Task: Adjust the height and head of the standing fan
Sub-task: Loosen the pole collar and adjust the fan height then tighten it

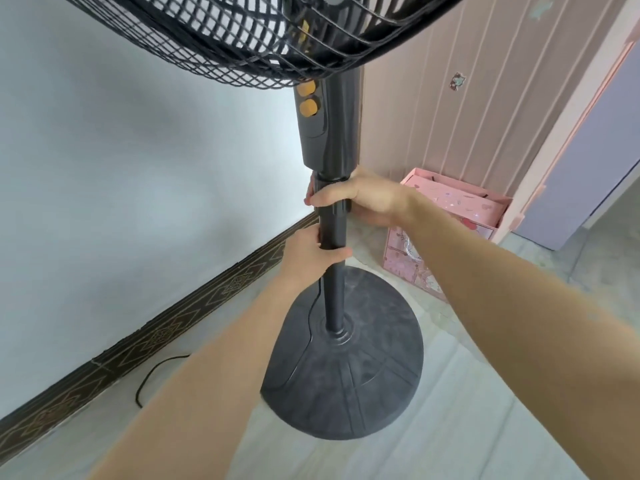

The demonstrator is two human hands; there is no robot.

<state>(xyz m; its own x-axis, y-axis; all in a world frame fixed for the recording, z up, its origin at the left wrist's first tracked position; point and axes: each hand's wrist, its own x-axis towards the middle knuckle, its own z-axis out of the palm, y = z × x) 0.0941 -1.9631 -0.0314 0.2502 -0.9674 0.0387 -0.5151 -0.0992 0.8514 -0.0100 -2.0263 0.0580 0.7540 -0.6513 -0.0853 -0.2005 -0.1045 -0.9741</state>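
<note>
A black standing fan rises from a round dark base (346, 375) on the floor. Its mesh head (242, 32) fills the top of the view. Below the head, the control column (329, 123) carries two orange knobs (307, 98). My right hand (360, 199) is wrapped around the height collar at the top of the pole, just under the column. My left hand (308, 254) grips the pole (334, 292) a little lower, with the thumb across its front.
A white wall with a dark patterned skirting (138, 344) runs along the left. The fan's black cord (152, 375) loops on the floor beside it. A pink gift bag (450, 233) stands behind the base, against a pink panelled wall and a door frame.
</note>
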